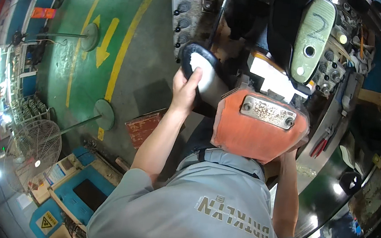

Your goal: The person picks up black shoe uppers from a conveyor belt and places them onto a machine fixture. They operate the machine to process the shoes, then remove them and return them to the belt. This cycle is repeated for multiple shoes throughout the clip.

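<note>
A dark, rounded shoe-like piece with a black rim and a white face (210,79) is in my left hand (186,88). My thumb lies on the white face while the fingers go round behind its edge. On the right, my right hand (296,148) is mostly covered by an orange machine part (258,133) with a worn metal plate bolted on it, so its fingers do not show. Beyond the orange part, a pale green shoe last (312,41) with a round hole stands in the machine, next to black material (281,32). A bright white block (270,76) sits below it.
Machine panels with several knobs (182,24) stand ahead. Red-handled pliers (320,148) lie on a metal ledge to the right. A rusty red box (146,126) is on the floor by my left arm. Farther left are a wire-guarded fan (34,151) and a green floor with yellow markings (106,43).
</note>
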Motion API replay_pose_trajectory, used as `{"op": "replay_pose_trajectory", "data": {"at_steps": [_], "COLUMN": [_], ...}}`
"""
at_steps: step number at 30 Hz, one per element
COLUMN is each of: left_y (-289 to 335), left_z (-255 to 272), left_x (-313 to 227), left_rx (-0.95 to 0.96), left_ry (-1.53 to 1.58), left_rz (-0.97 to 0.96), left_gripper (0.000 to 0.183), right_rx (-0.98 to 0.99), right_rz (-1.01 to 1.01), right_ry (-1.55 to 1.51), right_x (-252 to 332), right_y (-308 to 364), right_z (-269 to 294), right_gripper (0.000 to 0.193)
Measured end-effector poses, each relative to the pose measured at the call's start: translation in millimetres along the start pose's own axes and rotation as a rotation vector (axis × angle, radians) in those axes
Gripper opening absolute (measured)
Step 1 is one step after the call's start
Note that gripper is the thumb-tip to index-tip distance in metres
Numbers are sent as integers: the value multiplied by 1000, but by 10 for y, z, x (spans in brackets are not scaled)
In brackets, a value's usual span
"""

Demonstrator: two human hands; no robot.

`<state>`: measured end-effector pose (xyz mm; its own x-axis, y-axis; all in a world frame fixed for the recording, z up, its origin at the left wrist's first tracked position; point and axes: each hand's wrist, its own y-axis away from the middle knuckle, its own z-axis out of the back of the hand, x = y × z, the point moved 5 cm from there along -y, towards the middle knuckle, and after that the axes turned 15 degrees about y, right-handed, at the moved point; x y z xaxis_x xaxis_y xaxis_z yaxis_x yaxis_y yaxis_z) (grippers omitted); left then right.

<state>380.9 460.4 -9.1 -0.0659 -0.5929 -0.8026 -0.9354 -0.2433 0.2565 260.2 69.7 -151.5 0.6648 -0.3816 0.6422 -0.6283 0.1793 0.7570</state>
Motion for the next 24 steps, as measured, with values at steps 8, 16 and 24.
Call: {"op": "replay_pose_trajectory", "data": {"at_steps": [8, 16, 24], "left_y": [624, 1945, 2713], "left_z": [652, 426, -1124], "left_x": [-109, 929, 2284], "left_rx": [-189, -375, -188], "left_ry": [407, 199, -27], "left_rz": [122, 443, 732], "left_gripper": [37, 46, 37], "right_rx": [-27, -138, 150], "right_rz": [-82, -34, -66], "right_ry": [-10, 166, 319], "right_x": [-104, -365, -1002], "right_y": [297, 985, 1443], "right_z": [419, 1395, 2162], "right_gripper": [22, 25, 61]}}
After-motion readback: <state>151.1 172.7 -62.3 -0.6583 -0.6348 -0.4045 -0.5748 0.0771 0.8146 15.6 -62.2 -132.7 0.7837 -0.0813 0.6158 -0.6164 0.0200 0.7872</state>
